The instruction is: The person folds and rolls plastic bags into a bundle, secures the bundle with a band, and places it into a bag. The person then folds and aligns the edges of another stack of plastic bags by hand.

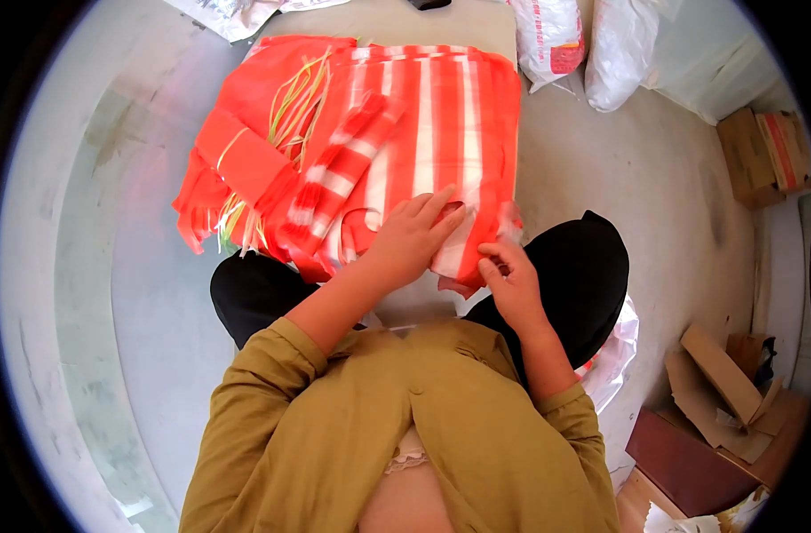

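A stack of red-and-white striped plastic bags (428,115) lies in front of me, its near edge between my knees. My left hand (414,235) rests on the near part of the stack with its fingers stretched out and somewhat apart. At the near right corner my right hand (515,282) has thumb and forefinger closed on the edge of a plastic bag. A rolled striped bundle (348,164) lies on the stack to the left. Beside it is a folded red bundle (254,160) with a thin yellow band round it.
Yellow-green strips (299,98) lie across the bags at the left. White printed sacks (548,40) stand at the back right. Cardboard boxes (761,155) sit by the right wall, and an opened carton (721,391) lies at the lower right. My black-clad knees (579,275) flank the stack.
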Demonstrator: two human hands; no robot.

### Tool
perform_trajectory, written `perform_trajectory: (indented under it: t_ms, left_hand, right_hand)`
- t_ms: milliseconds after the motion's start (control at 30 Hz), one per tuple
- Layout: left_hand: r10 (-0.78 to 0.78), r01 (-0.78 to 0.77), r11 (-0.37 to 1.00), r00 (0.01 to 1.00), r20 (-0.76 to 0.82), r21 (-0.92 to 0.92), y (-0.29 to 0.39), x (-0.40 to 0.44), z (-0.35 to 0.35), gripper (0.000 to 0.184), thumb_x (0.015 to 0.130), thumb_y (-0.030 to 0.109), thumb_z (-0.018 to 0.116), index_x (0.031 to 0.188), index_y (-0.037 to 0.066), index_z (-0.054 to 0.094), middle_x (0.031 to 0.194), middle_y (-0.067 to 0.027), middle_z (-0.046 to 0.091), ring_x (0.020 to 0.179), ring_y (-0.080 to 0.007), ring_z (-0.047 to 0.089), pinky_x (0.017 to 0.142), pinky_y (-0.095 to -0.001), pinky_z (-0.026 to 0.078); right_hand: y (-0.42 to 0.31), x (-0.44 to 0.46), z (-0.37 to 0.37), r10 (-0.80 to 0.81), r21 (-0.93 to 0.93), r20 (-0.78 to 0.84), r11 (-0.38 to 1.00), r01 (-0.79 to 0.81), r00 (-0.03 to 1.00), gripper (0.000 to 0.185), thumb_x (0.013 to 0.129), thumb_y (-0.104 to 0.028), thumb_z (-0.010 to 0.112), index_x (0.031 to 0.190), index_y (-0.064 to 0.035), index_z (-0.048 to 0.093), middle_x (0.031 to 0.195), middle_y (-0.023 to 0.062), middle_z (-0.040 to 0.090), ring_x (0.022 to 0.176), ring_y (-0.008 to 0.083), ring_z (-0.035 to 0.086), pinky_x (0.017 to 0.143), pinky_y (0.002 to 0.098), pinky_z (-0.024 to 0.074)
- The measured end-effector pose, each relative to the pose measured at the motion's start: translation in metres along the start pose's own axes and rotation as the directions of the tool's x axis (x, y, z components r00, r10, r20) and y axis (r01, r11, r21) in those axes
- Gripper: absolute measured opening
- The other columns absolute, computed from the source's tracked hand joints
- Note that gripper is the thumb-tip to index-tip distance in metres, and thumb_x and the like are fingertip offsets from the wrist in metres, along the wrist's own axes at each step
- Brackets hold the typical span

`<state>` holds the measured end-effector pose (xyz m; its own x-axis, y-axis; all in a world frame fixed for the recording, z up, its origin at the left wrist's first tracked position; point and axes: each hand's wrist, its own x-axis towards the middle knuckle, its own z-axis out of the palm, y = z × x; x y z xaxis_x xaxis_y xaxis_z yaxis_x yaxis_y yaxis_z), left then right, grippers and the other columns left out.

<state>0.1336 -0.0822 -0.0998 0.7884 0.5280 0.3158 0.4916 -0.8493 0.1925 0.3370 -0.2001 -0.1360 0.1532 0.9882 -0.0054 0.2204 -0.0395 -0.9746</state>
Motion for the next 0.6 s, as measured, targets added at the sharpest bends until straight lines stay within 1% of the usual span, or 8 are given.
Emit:
perform_trajectory:
  t_ms: [33,67,100,167,267,367,467,600]
  left_hand:
    - [-0.014,0.015,0.999,1.0,0.019,-0.032,0.001,0.001,0.0,0.075,0.069,0.002,0.072,0.141,0.008,0.051,0.148,-0.0166,0.046,0.127,-0.0342,0.051,0.102,-0.0449,0.045]
    - [-0.029,0.031,0.997,0.999,0.039,-0.064,0.002,0.002,-0.002,0.076,0.067,0.001,0.072,0.14,0.007,0.051,0.149,-0.0166,0.045,0.128,-0.0347,0.05,0.103,-0.0451,0.044]
    - [-0.044,0.049,0.994,0.997,0.06,-0.095,0.002,0.002,-0.004,0.077,0.066,0.0,0.072,0.14,0.007,0.052,0.15,-0.0167,0.044,0.129,-0.0351,0.049,0.104,-0.0454,0.044]
    - [-0.043,0.052,0.986,0.997,0.06,-0.157,0.003,0.003,-0.007,0.077,0.065,0.0,0.072,0.139,0.005,0.051,0.15,-0.0167,0.045,0.131,-0.0353,0.049,0.105,-0.0459,0.043]
    - [0.006,0.002,0.981,0.999,0.04,-0.196,0.0,0.003,-0.004,0.078,0.066,0.001,0.073,0.14,0.003,0.05,0.149,-0.0167,0.046,0.132,-0.0349,0.049,0.106,-0.0463,0.043]
    - [0.053,-0.044,0.978,0.998,0.039,-0.202,0.0,0.005,-0.003,0.079,0.067,0.003,0.075,0.142,0.004,0.048,0.148,-0.0167,0.048,0.133,-0.0346,0.049,0.107,-0.0464,0.042]
    - [0.091,-0.081,0.979,0.995,0.048,-0.187,0.003,0.006,-0.003,0.081,0.068,0.004,0.075,0.144,0.006,0.047,0.149,-0.0166,0.048,0.135,-0.0348,0.048,0.108,-0.0464,0.042]
    - [0.144,-0.134,0.984,0.986,0.081,-0.118,0.006,0.009,-0.002,0.08,0.07,0.004,0.074,0.146,0.009,0.047,0.149,-0.0162,0.048,0.136,-0.0342,0.046,0.11,-0.0466,0.041]
  right_hand:
    - [0.003,0.001,-0.001,-0.029,-0.035,-0.077,0.999,0.026,0.997,0.022,0.094,-0.006,0.065,0.115,-0.0012,0.065,0.119,0.0063,0.058,0.097,0.0156,0.061,0.086,0.0275,0.0494]
    - [0.004,0.002,-0.002,-0.068,-0.053,-0.194,0.997,0.059,0.979,0.016,0.094,-0.007,0.065,0.109,-0.0031,0.065,0.121,0.0069,0.056,0.107,0.0173,0.058,0.09,0.0292,0.0488]
    - [0.01,0.003,-0.003,-0.012,0.028,-0.238,0.999,0.02,0.971,0.027,0.095,-0.008,0.063,0.121,-0.003,0.06,0.131,0.0091,0.053,0.12,0.0185,0.052,0.098,0.0316,0.0464]
    - [0.037,0.003,-0.006,0.11,0.219,-0.224,0.974,-0.06,0.968,0.046,0.096,-0.008,0.062,0.139,-0.0032,0.048,0.14,0.0111,0.049,0.127,0.0208,0.049,0.106,0.033,0.042]
    - [0.0,0.003,-0.007,0.309,0.356,-0.114,0.9,-0.251,0.944,0.062,0.096,-0.007,0.061,0.151,-0.0029,0.032,0.147,0.014,0.045,0.133,0.0228,0.045,0.112,0.0353,0.0375]
    - [-0.003,0.0,-0.004,0.225,0.331,-0.093,0.926,-0.183,0.97,0.065,0.097,-0.006,0.06,0.154,-0.0029,0.029,0.15,0.0159,0.042,0.135,0.0237,0.044,0.113,0.0358,0.0365]
    - [-0.005,-0.005,0.002,0.188,0.218,-0.069,0.961,-0.169,0.98,0.066,0.097,-0.005,0.059,0.155,-0.0029,0.027,0.154,0.0177,0.038,0.137,0.0236,0.042,0.114,0.0355,0.036]
    - [-0.003,-0.004,0.004,0.166,0.319,-0.048,0.937,-0.143,0.985,0.07,0.098,-0.007,0.06,0.157,-0.0041,0.024,0.156,0.0173,0.037,0.138,0.0225,0.042,0.113,0.0348,0.0366]
